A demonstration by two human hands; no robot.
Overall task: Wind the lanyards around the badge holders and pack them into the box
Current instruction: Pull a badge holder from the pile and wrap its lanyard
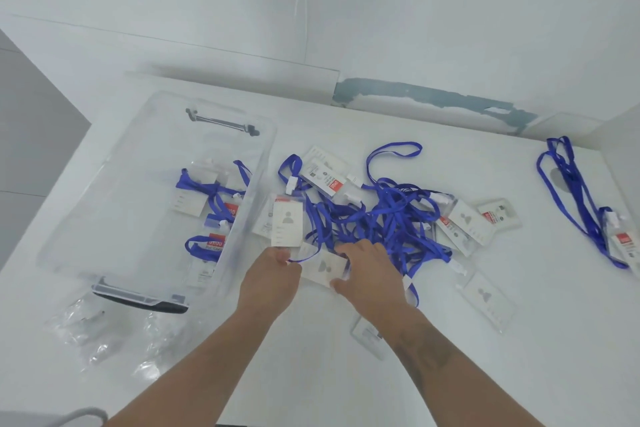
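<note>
Right hand (367,270) down on near edge of tangle, fingers and thumb curled round one badge holder (323,270), gripping its right end. Left hand (273,270) just beside, fingertips pinching blue lanyard loop (304,258) at holder's left end. Both forearms reaching in from bottom of frame.

White table (450,374), against white wall. Clear plastic box (114,204) on left part of table, open, dark handle at near end, metal handle at far end. Inside, toward its right wall: several wound badge holders (207,198), blue strap wrapped round each, red label showing on some.

Centre of table: loose heap of blue lanyards (381,218), tangled, badge holders mixed in and scattered round its edges, some face up with grey figure icon. One upright-facing holder (287,224) just left of heap, close to box wall. Separate lanyard bunch (575,198) well apart at far right, holder attached at its near end.

Crumpled clear plastic bags (104,333) on table just in front of box.
</note>
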